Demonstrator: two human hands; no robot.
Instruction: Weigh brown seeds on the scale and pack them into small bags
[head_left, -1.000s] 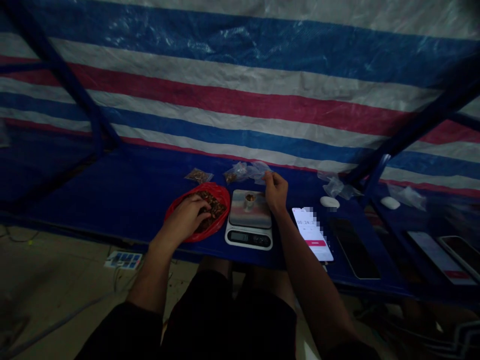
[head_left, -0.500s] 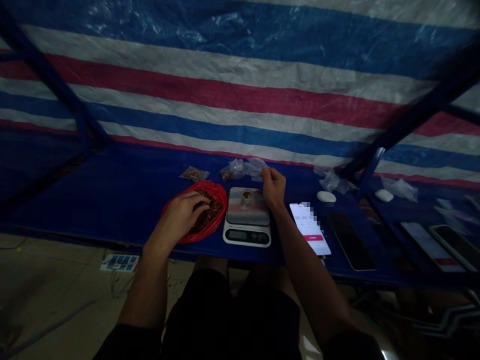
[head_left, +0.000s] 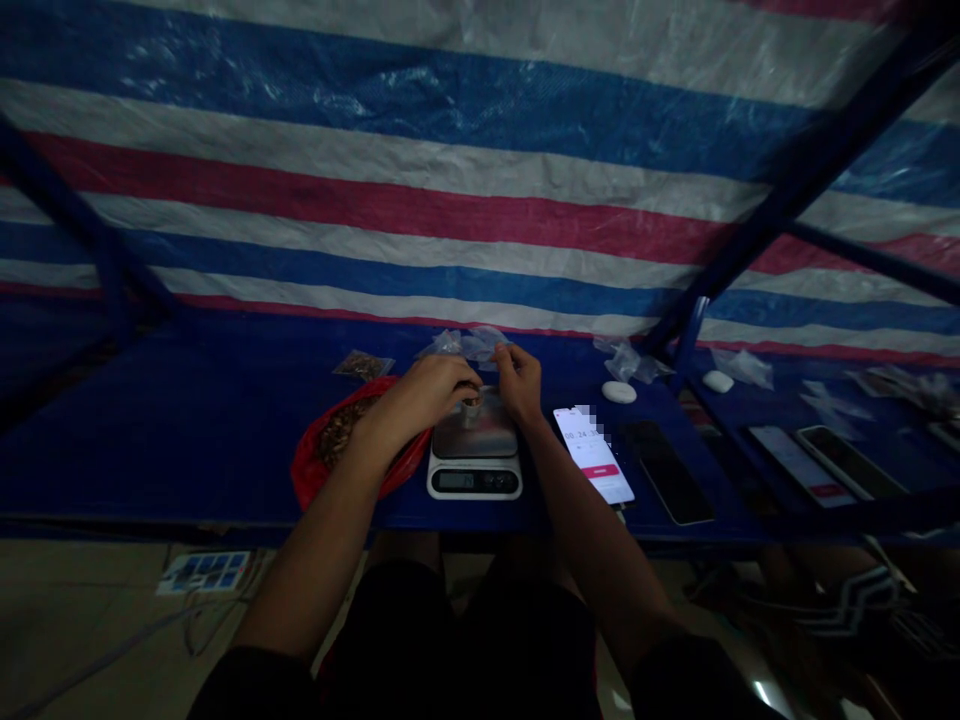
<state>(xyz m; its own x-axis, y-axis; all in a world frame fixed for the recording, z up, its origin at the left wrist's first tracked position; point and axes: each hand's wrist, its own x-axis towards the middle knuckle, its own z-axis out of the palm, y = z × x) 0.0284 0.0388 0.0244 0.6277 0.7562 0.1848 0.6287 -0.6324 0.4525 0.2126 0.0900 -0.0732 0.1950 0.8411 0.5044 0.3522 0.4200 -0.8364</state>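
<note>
Red bag [head_left: 309, 470], blue table [head_left: 225, 430], red-white-blue striped tarp [head_left: 420, 180], silver scale [head_left: 474, 455]

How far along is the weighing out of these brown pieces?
Done: one small filled clear packet lies behind the red plastic bag. In hand: the left hand is bunched over the small cup on the grey digital scale, and the right hand pinches a crumpled clear plastic bag. Left: many brown pieces lie in the red bag.

Small cup [head_left: 471, 408] on the scale [head_left: 474, 470], bag of nuts [head_left: 330, 450] just left, phone [head_left: 594, 455] right, loose packets [head_left: 465, 345] behind.
</note>
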